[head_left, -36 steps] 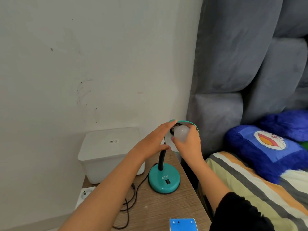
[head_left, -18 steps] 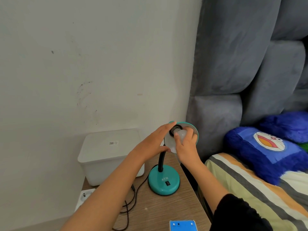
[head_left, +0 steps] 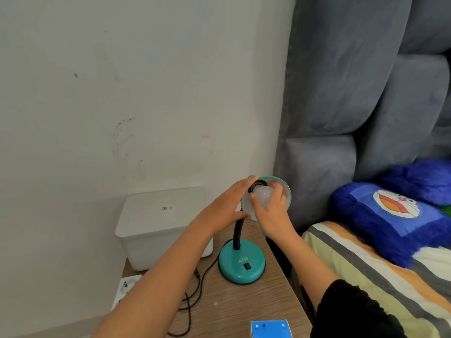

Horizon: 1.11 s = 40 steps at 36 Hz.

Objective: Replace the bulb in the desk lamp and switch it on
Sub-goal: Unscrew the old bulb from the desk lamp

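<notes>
Now bulb (head_left: 263,196) inside lampshade (head_left: 286,193)

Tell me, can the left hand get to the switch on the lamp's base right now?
Probably yes. The switch faces up on the teal base with nothing over it, just below the left hand. That hand would first have to let go of the shade.

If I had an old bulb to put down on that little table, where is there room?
The best bare patch on the wooden table lies between the teal lamp base and the blue box at the near edge. The left side is crowded: the black cord, the white power strip and the white bin.
</notes>
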### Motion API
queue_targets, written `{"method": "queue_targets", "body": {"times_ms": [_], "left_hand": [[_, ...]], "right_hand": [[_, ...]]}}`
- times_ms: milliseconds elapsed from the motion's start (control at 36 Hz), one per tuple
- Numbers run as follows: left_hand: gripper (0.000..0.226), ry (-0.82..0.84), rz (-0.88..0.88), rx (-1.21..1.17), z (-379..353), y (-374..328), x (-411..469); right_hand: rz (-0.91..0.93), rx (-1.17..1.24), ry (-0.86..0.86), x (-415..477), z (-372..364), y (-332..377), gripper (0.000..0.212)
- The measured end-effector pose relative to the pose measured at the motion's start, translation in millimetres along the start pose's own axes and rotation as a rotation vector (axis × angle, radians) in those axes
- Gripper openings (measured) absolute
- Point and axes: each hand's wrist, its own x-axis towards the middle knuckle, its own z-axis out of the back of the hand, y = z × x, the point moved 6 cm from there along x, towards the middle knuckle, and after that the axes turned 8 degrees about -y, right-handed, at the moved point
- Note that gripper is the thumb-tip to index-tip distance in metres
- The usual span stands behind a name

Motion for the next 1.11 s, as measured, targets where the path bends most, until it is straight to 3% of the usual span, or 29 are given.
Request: {"method": "queue_targets", "body": {"times_ms": [83,222,361,500,639,750,917,1111], "left_hand": [[0.093,-0.002,0.003,0.003,-1.9,-0.7,2.3],[0.095,-0.009,0.011,0.017,-1.8,0.1,3.1],[0.094,-0.021,0.006,0.031,-2.3,-0.5,2.7],[0.093,-0.013,0.003,0.034,-3.2,-2.0,4.1],[0.092,-0.008,0.003,0.034,-2.5,-2.7,2.5],[0.092,-0.007,0.003,0.044,-2.7,-4.1,3.5],[0.092,-0.012,0.009,0.028,-1.5,-3.1,2.7],[0.091,-0.017,0.002,0.021,-0.8,-1.1,0.9]], "right_hand": [[-0.053,0.021,0.021,3.3,-1.5,1.3,0.055],[0.01,-0.074,0.019,5.8,-0.8,4.4,0.054],[-0.101,0.009,0.005,8.9,1.1,0.3,0.046],[0.074,-0.173,0.005,9.9,-0.8,4.5,0.054],[-0.06,-0.04,0.035,8.1,-1.7,-0.4,0.049],[0.061,-0.169,0.025,7.2,-1.4,5.3,0.064],[-0.065,-0.015,0.011,4.2,-3.8,1.4,0.051],[0.047,-0.057,0.032,3.3,-3.0,4.5,0.06]]}}
